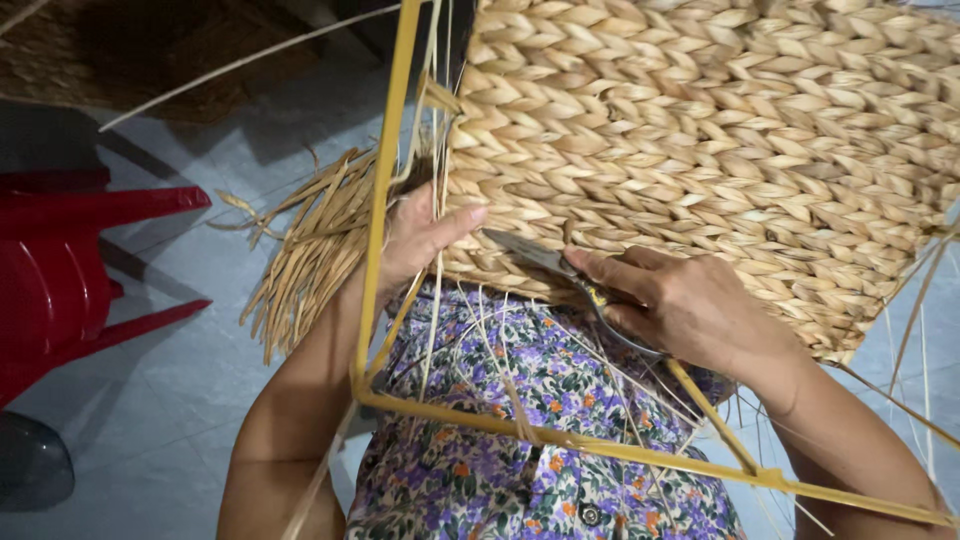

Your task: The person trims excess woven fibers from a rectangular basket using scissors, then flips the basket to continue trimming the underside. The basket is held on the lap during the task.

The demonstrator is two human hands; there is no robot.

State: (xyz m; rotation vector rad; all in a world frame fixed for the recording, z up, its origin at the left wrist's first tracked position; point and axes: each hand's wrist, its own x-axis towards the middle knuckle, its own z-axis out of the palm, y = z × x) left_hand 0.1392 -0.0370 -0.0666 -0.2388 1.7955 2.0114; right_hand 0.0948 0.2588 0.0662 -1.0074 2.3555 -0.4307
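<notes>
two hands [560, 270] at woven panel's [720, 130] lower edge, scissors [545, 262] between them

Scissors [560, 270] against tan woven panel [720, 140]

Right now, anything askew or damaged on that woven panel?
No damage shows. The woven panel has loose, unwoven strands fanning off its left edge by the left hand. The right hand holds scissors against its lower edge. Weave rows look even.
</notes>
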